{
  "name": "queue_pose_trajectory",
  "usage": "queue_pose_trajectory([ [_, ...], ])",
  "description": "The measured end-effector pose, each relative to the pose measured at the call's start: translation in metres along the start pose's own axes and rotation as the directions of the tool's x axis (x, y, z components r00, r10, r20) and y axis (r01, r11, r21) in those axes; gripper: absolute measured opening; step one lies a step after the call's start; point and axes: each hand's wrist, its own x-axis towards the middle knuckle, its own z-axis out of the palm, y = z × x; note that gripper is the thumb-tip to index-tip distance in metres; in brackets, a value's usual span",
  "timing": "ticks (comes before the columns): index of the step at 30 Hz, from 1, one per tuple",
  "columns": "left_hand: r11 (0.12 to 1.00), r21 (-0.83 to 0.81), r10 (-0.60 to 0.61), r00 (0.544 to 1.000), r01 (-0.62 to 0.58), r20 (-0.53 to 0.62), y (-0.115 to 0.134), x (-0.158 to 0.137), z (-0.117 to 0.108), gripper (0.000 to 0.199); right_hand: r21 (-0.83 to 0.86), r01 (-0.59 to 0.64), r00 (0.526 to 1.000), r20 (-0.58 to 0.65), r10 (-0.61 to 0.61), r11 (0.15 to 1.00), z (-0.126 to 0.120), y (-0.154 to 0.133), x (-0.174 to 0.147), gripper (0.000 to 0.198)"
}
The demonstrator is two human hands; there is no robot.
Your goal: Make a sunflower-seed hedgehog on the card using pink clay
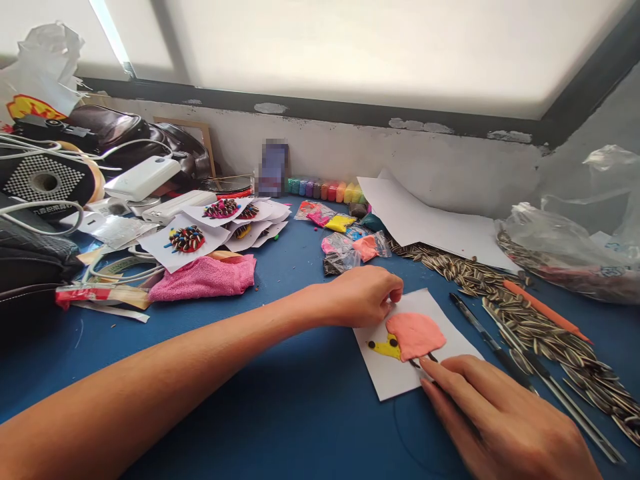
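Observation:
A white sheet of paper [385, 380] lies on the blue table, bearing a flat clay hedgehog. Its body is salmon-pink clay [416, 335], its pointed face yellow clay [387, 347] with black dots for the eye and nose, and short black legs show below. My left hand [367, 295] rests at the sheet's upper left edge, its fingers curled in; whatever they hold is hidden. At the lower edge, my right hand [505, 410] has thumb and index finger close together by the black legs. What lies between those fingertips cannot be made out.
Sunflower seeds [465, 270] spread along the right, with pens [490, 340] and an orange stick [545, 310] among them. Clay packets [343, 223] lie beyond my left hand. Finished seed-covered hedgehogs [186, 239], a pink cloth [205, 277] and cables crowd the left. White sheets [430, 220] lie behind.

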Motion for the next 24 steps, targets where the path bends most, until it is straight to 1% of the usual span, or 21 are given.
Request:
queue_pose_trajectory([
  [4, 1.0, -0.01, -0.012, 1.0, 0.012, 0.008, 0.001, 0.0, -0.001, 0.021, -0.041, 0.063, 0.998, -0.022, -0.064, 0.997, 0.0, -0.001, -0.006, 0.024],
  [7, 1.0, -0.011, -0.016, 1.0, 0.016, 0.018, 0.001, 0.0, 0.0, 0.021, -0.059, 0.072, 0.997, 0.014, -0.072, 0.996, 0.0, -0.001, -0.007, 0.024],
  [10, 1.0, -0.006, -0.009, 1.0, 0.009, 0.016, 0.0, 0.001, 0.001, 0.02, -0.081, 0.099, 0.995, 0.02, -0.098, 0.992, 0.002, -0.002, -0.007, 0.024],
  [13, 1.0, -0.003, 0.003, 1.0, -0.003, 0.01, -0.001, 0.001, 0.002, 0.019, -0.111, 0.105, 0.994, 0.002, -0.106, 0.988, 0.004, -0.003, -0.007, 0.025],
  [14, 1.0, -0.004, 0.006, 1.0, -0.006, 0.011, -0.001, 0.001, 0.002, 0.019, -0.116, 0.096, 0.995, -0.021, -0.099, 0.989, 0.004, -0.003, -0.007, 0.026],
  [17, 1.0, -0.006, 0.01, 1.0, -0.01, 0.013, -0.002, 0.0, 0.002, 0.017, -0.108, 0.091, 0.996, -0.01, -0.093, 0.99, 0.002, -0.001, -0.009, 0.027],
  [24, 1.0, -0.009, 0.022, 1.0, -0.022, 0.0, -0.004, 0.002, 0.003, 0.018, -0.11, 0.133, 0.99, 0.069, -0.126, 0.985, -0.002, 0.006, -0.015, 0.03],
])
